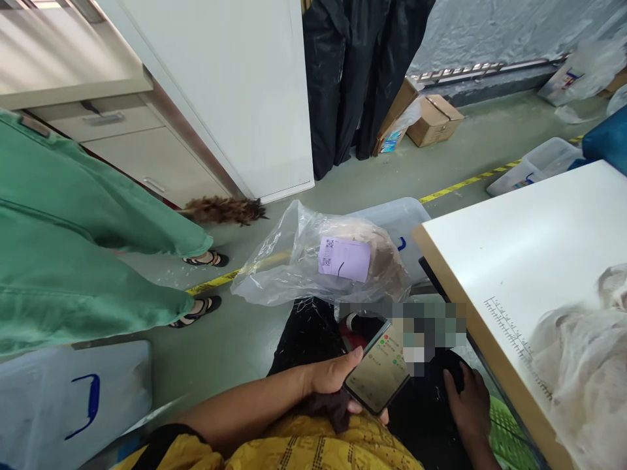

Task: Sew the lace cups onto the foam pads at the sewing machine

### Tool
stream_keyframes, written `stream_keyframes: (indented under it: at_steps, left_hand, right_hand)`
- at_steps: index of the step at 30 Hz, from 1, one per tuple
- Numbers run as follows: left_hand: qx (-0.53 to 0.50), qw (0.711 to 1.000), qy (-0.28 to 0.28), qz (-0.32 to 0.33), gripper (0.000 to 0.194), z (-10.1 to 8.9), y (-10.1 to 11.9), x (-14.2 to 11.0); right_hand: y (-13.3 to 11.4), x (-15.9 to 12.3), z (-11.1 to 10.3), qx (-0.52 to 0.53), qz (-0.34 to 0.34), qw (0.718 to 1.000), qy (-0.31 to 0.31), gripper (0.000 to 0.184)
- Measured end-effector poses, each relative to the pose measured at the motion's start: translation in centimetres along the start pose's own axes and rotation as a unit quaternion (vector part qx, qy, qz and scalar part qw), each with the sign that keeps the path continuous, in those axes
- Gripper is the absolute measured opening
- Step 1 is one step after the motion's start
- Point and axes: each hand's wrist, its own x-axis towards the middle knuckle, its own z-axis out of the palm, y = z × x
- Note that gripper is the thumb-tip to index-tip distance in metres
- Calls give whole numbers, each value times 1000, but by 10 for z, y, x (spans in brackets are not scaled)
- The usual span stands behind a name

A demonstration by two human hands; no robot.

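Note:
My left hand point(337, 376) grips a smartphone point(375, 375), its lit screen showing small coloured icons; part of the screen is pixelated. Some dark, bunched cloth point(336, 410) lies by that wrist. My right hand point(469, 398) rests on my dark-trousered knee with its fingers spread, holding nothing. In front of my legs, a clear plastic bag point(274, 274) with pale, soft-looking contents sits on or against a plastic bin point(409, 215). A purple paper slip point(344, 259) with printed codes and a pen mark lies on the bag.
At right a white table point(529, 222) carries sheer whitish fabric point(588, 365) and a printed ruler scale. A person in green trousers point(88, 241) stands at left, near a lidded storage bin point(112, 385). A feather duster point(225, 210), cardboard box point(434, 121) and floor tape point(470, 183) lie beyond.

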Motion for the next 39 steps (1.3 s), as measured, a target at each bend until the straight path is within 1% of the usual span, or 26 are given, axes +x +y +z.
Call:
stream_keyframes:
  at_steps: [5, 9, 16, 19, 21, 24, 29, 31, 34, 39]
  left_hand:
    - [19, 1000, 8, -16, 95, 1, 0, 0]
    - [23, 999, 13, -17, 99, 1, -2, -1]
    - [43, 999, 8, 11, 99, 3, 2, -2]
    - [60, 998, 28, 8, 102, 6, 7, -6]
    - [67, 997, 48, 11, 102, 9, 11, -9]
    - [71, 995, 67, 31, 98, 12, 16, -13]
    - [62, 993, 70, 77, 91, 23, 25, -19]
    - [57, 991, 74, 91, 92, 30, 27, -21]
    - [56, 988, 84, 118, 91, 44, 28, -23]
    - [69, 981, 118, 140, 93, 64, 24, -24]
  right_hand:
    - [2, 1, 1, -4, -5, 1000, 3, 92]
    - [2, 0, 1, -3, -1, 1000, -2, 90]
    - [-9, -1, -5, 11, 15, 1000, 3, 88]
    - [-16, -3, -10, 11, 17, 1000, -3, 88]
    - [-19, -4, -13, 8, 18, 1000, -6, 84]
    - [-21, -8, -16, -5, 25, 1000, -8, 76]
    - [-22, -17, -24, -28, 32, 999, -3, 70]
    - [-24, -23, -31, -30, 23, 999, 4, 66]
    - [-26, -37, -40, -30, -11, 999, 5, 59]
    - [-36, -68, -52, -25, -98, 994, -33, 47]
